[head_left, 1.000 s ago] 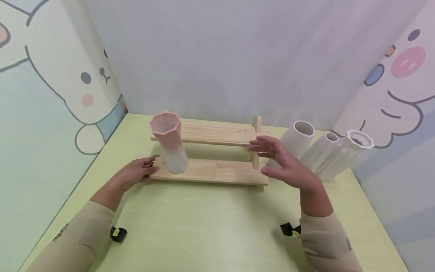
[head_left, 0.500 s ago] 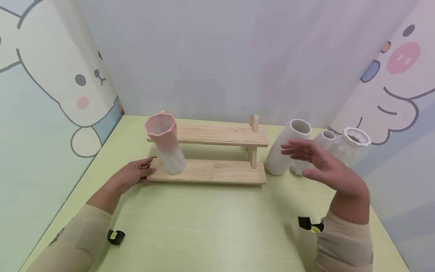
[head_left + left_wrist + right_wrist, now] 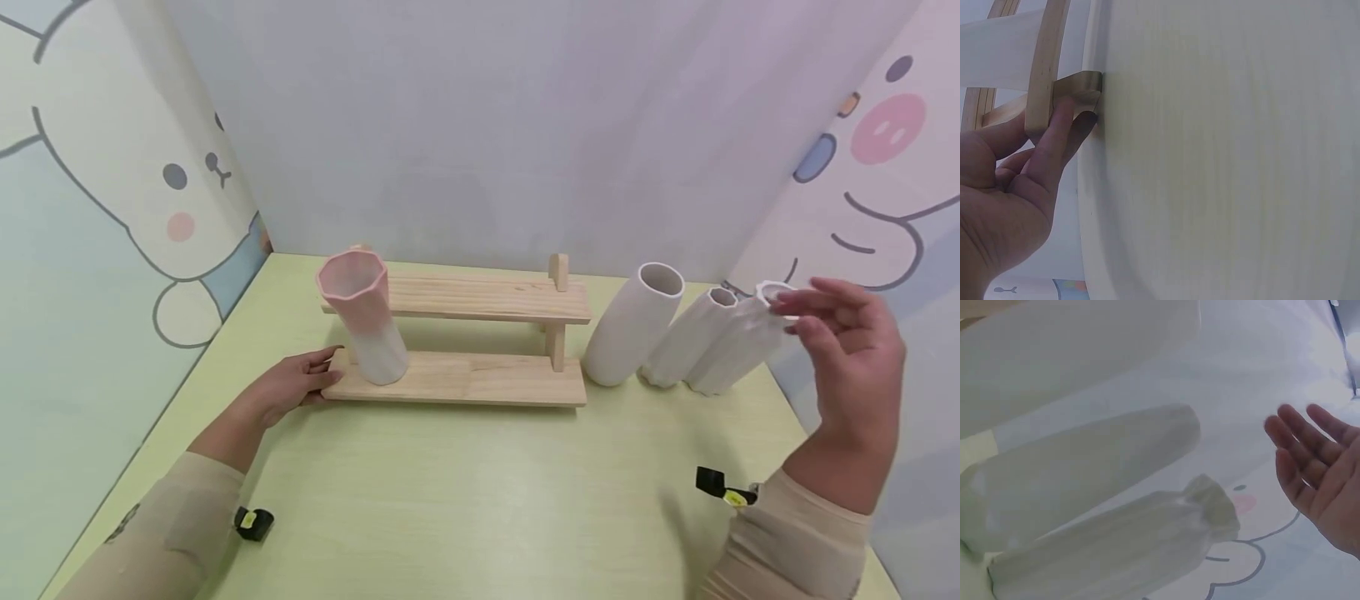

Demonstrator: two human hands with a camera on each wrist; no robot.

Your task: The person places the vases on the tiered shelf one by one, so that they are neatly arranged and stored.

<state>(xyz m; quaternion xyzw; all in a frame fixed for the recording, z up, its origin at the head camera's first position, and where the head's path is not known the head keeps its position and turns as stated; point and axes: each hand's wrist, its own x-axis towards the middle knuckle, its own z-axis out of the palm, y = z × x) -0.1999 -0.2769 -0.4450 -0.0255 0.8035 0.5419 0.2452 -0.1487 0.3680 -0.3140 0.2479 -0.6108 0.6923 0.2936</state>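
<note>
My left hand [image 3: 288,385] grips the left end of the lower board of a two-tier wooden shelf [image 3: 487,377]; in the left wrist view its thumb and fingers [image 3: 1054,144] pinch the board's end from both faces. A pink-and-white vase [image 3: 381,342] stands upright on that board, near the left hand. My right hand [image 3: 855,358] is raised at the far right with loosely bent fingers, overlapping the mouth of a white vase with a ruffled rim [image 3: 738,350]. In the right wrist view, a gap shows between the fingers and this ruffled vase [image 3: 1116,550].
Left of the ruffled vase stand a slim white vase [image 3: 686,342] and a wider smooth white vase [image 3: 630,329], close to the shelf's right end. Cartoon-printed walls [image 3: 487,150] enclose the back and sides of the pale table [image 3: 465,500].
My right hand has moved right, from beside the shelf's right end, past the smooth vase, to the ruffled vase. The left hand keeps its hold on the shelf, and the vases stand where they were.
</note>
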